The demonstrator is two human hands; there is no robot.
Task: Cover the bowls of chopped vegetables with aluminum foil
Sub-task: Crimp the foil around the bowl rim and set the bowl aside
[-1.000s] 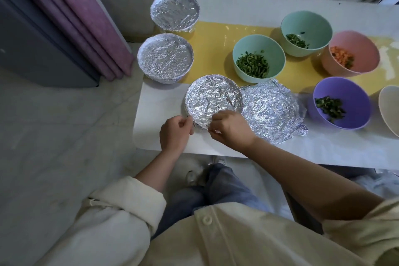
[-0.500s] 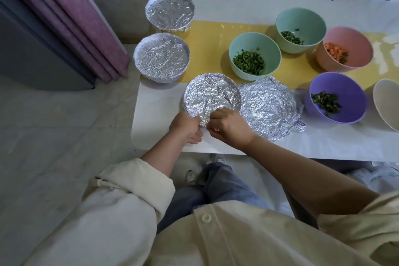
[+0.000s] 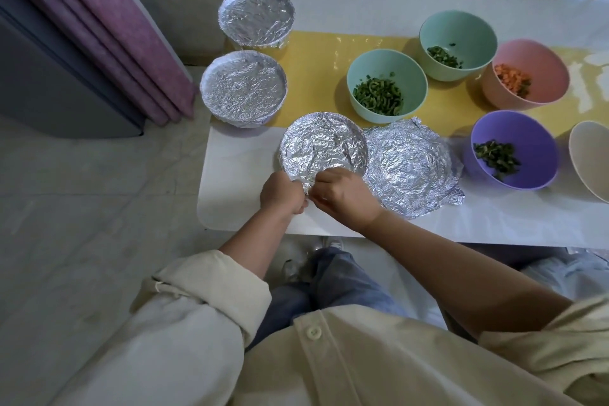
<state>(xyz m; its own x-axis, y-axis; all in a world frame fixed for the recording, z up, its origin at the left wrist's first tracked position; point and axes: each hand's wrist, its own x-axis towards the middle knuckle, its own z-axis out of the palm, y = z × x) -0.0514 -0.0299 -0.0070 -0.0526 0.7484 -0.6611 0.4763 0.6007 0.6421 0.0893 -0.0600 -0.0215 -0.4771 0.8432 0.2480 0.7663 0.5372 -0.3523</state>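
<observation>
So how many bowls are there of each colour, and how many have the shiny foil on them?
Foil-covered bowls: 3, the nearest pinched by the left hand and right hand
Mint green bowls: 2
Pink bowl: 1
Purple bowl: 1
Cream bowl, cut off at the edge: 1
Total: 8 bowls, plus 1 loose foil sheet

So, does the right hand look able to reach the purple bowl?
Probably yes: only a crumpled foil sheet lies between the right hand and the purple bowl, though it pinches a covered bowl.
</observation>
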